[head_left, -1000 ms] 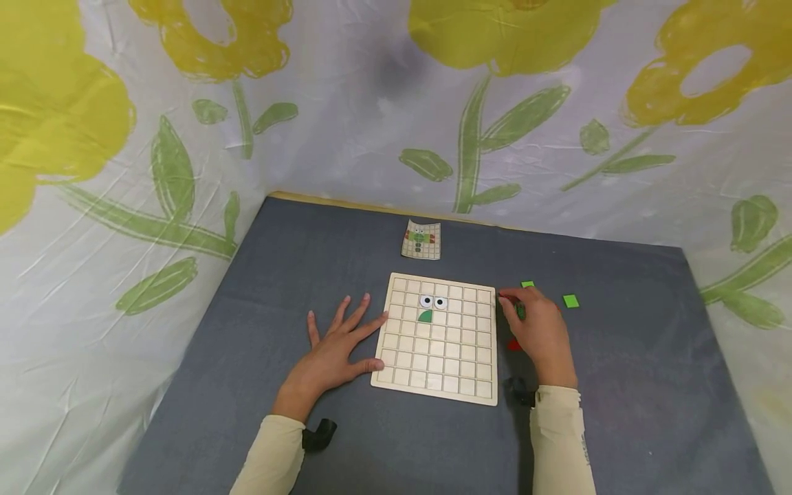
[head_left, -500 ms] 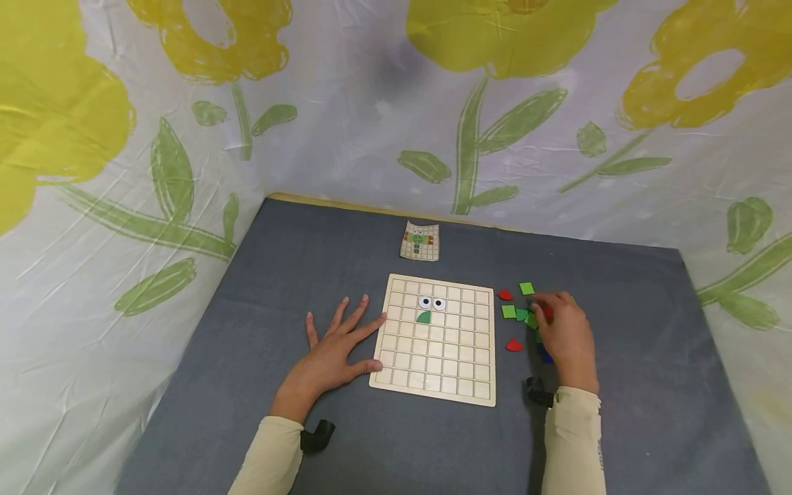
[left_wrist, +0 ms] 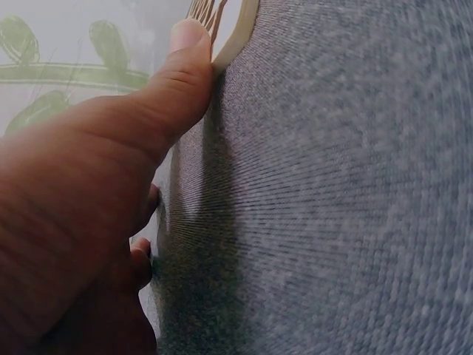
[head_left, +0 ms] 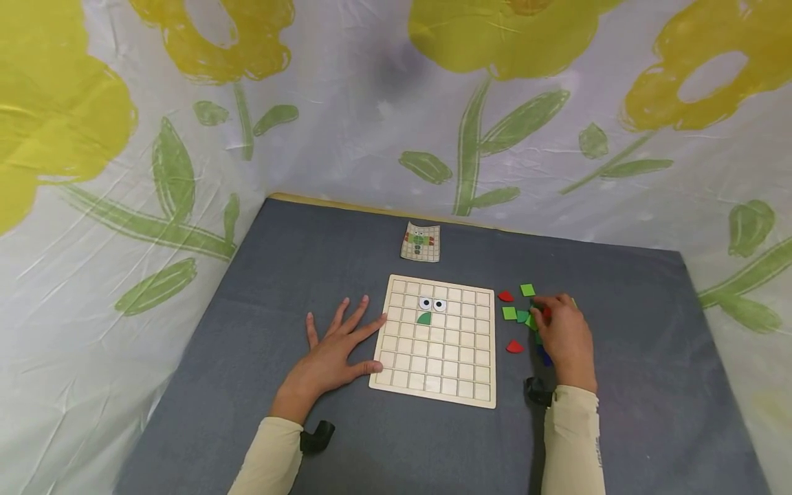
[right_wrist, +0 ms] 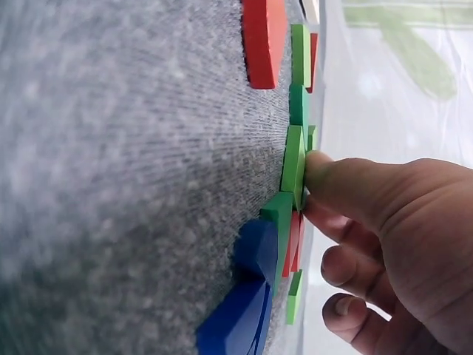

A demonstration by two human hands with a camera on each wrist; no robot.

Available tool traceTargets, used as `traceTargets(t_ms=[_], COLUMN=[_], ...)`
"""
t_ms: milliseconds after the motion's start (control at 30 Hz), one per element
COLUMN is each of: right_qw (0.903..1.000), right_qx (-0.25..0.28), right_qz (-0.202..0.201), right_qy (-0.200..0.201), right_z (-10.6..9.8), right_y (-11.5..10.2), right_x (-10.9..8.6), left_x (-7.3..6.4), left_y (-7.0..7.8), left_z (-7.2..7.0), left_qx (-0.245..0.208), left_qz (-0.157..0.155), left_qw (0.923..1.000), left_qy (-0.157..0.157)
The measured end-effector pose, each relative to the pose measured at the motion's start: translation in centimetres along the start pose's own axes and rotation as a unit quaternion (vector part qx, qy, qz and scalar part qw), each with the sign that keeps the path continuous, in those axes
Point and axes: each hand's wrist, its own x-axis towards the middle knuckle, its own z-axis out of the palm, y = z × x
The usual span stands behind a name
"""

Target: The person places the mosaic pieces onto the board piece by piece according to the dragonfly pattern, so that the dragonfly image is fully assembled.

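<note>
My left hand (head_left: 331,357) lies spread on the table, its thumb and index finger touching the left edge of a wooden grid board (head_left: 439,395). In the left wrist view, the thumb (left_wrist: 166,92) rests on the board's rim. On the board sit two eye tiles (head_left: 439,304) and a green quarter-circle tile (head_left: 424,318). Right of the board, my right hand (head_left: 566,337) is among loose tiles, thumb and index finger curled around a dark green tile that is mostly hidden. A light green tile (right_wrist: 293,159) lies against the thumb in the right wrist view.
Red tiles (head_left: 515,347), light green squares (head_left: 509,313) and blue tiles (head_left: 544,356) lie around the right hand. A small picture card (head_left: 421,247) with a gridded figure stands behind the board. A flower-painted sheet (head_left: 346,137) borders the grey table (head_left: 297,261).
My right hand has moved right, from beside the board's edge to the tile pile, uncovering a red tile and several green ones. It then stays almost still. The left hand keeps its place.
</note>
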Motion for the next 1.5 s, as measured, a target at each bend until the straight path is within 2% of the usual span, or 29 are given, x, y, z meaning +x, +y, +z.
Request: traceTargets(t_ms=[600,900,1133,1500], right_qw=[0.9998,0.9983,0.9972,0.9922], right_qx=[0.016,0.041,0.069,0.104], right_qz=[0.010,0.020,-0.020,-0.068], right_qy=[0.002,0.036,0.022,-0.004], right_z=[-0.2,-0.3,0.6,2.5], right_y=[-0.6,-3.7,-6.6,-9.1], right_x=[0.4,-0.1,-0.6,-1.2], left_x=[0.0,0.1,0.1,0.1], left_y=[-0.1,-0.2,-0.3,-0.4], left_z=[0.0,-0.1,0.0,0.2], left_qx=[-0.002,-0.001,-0.001,0.000], left_qz=[0.003,0.006,0.006,0.004], left_qw=[1.0000,1.0000,1.0000,1.0000], left_qy=[0.002,0.002,0.004,-0.001])
